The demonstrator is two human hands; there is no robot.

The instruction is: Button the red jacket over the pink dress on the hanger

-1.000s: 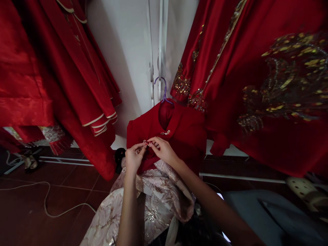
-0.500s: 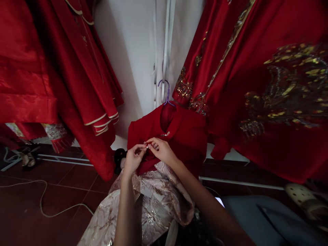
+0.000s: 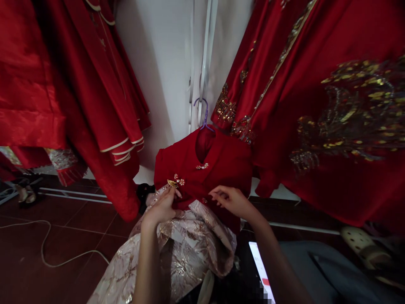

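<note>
The red jacket [image 3: 221, 162], hung on a purple hanger [image 3: 204, 114], is gripped along its hem, which runs 9 to 3 o'clock. The left hand [image 3: 162, 207] is closed on the cloth just at 6 o'clock of the gold clasp [image 3: 176, 182]. The right hand [image 3: 232, 200] is pinched on it farther off at 3.

Matt red cloth jacket [image 3: 221, 164], glinting gold metal brooch [image 3: 176, 182]

Two hands [image 3: 163, 207] [image 3: 232, 200], one red jacket [image 3: 226, 162], two clasps [image 3: 175, 182] [image 3: 201, 166], one hanger [image 3: 205, 115]
</note>
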